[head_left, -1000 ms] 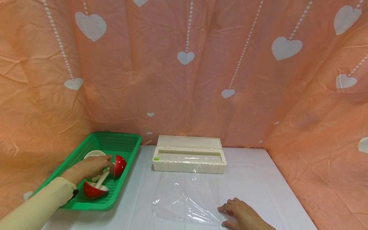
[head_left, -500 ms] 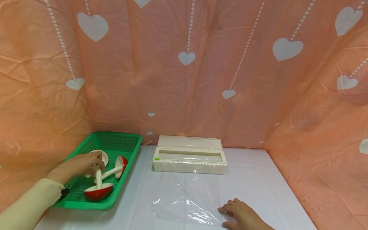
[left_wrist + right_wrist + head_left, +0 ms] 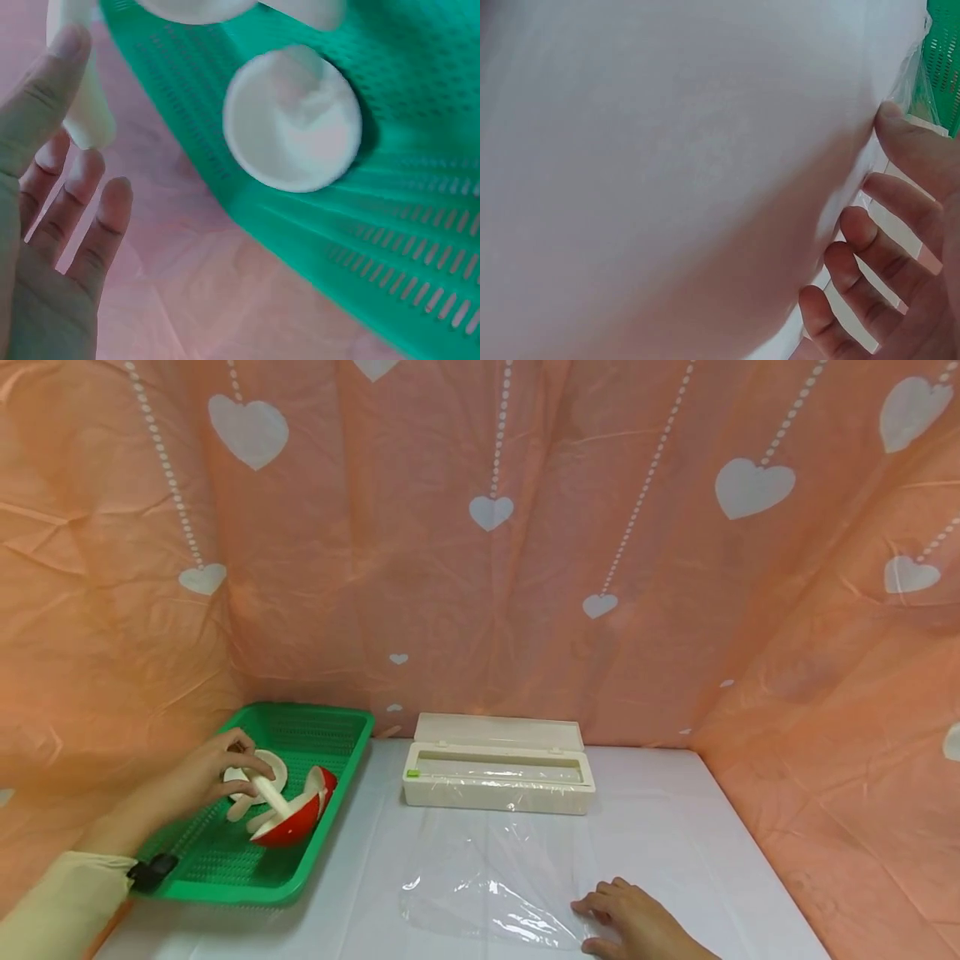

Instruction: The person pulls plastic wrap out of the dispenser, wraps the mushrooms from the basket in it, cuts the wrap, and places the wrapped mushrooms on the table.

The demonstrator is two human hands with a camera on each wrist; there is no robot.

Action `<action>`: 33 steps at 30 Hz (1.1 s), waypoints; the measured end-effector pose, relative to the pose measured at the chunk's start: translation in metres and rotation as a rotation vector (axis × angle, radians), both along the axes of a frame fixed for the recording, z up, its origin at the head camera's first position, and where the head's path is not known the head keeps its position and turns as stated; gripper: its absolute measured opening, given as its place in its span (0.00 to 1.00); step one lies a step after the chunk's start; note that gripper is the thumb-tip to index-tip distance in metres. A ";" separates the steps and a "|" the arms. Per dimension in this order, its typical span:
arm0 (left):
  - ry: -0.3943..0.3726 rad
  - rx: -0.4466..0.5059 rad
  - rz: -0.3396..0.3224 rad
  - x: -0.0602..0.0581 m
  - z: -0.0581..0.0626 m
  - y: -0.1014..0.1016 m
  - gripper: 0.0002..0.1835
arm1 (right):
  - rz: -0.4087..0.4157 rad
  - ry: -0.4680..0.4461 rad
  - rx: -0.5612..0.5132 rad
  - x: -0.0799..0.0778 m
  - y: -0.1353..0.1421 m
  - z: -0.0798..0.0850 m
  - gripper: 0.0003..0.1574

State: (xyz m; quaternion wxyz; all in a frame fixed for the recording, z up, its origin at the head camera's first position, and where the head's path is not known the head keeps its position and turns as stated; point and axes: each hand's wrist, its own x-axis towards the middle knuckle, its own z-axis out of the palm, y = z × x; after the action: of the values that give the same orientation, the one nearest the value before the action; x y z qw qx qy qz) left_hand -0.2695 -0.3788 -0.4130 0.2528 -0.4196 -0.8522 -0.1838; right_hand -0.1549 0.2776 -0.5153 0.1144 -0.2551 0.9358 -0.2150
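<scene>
Landmark: dispenser box (image 3: 495, 750), off-white, long and low, set on white worktop (image 3: 675, 827). Lid (image 3: 500, 732) hinged open along box's back edge. Small green tab (image 3: 412, 773) at box's left end. Left of box, not touching: green basket (image 3: 232, 891), rectangular, perforated. Also left of box, inside basket: round white piece (image 3: 292, 124), blurred in the middle. Behind box: peach-pink backdrop (image 3: 420, 585), creased, printed with white hearts (image 3: 491, 513) on dotted strings (image 3: 499, 443). Well left of box: orange left drape (image 3: 105, 635), wrinkled, same print. Well right of box: matching right drape (image 3: 840, 710).
</scene>
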 end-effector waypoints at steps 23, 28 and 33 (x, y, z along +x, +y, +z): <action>-0.324 0.351 0.193 0.054 0.035 0.170 0.12 | 0.011 0.047 0.014 0.002 0.002 -0.003 0.27; -0.403 0.328 0.148 0.050 0.009 0.203 0.11 | 0.021 0.062 0.024 0.001 0.000 -0.002 0.26; -0.508 0.283 0.077 0.038 -0.024 0.238 0.09 | -0.020 0.012 0.047 0.001 -0.002 0.003 0.26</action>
State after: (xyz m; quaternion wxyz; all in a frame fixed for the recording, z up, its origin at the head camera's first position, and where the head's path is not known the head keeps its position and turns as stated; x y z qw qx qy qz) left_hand -0.2313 -0.1412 -0.4367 0.0939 -0.2881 -0.8693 -0.3904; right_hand -0.1535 0.2756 -0.5123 0.1129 -0.2443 0.9437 -0.1924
